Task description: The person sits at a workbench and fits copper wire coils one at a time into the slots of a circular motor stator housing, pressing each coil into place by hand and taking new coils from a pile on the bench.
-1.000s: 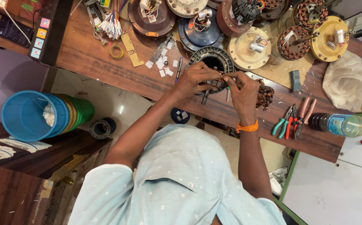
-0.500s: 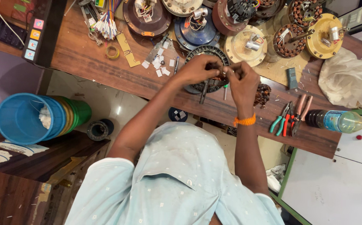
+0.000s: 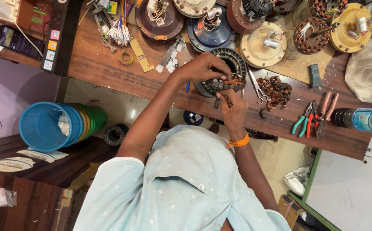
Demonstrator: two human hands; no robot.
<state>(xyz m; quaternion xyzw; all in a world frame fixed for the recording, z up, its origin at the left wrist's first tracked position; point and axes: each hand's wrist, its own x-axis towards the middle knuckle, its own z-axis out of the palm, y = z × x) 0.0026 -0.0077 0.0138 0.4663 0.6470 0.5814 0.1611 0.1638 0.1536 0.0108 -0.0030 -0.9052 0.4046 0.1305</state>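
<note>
**Ribbed stator ring at the table edge**

Left hand (image 3: pixel 201 68) curls over a dark, ribbed metal stator ring (image 3: pixel 224 72) sitting at the near edge of the scuffed wooden table (image 3: pixel 109 68), fingers pinching its rim. Right hand (image 3: pixel 233 107), orange thread at the wrist, is closed on a thin tool under the ring. Curly copper wire scraps (image 3: pixel 276 90) lie just beside, near small scissors (image 3: pixel 256 87). On the floor, nested plastic buckets (image 3: pixel 53 126), the blue one holding something white and crumpled.

The right hand (image 3: pixel 234 112) has dropped below the stator ring (image 3: pixel 224 72).
</note>
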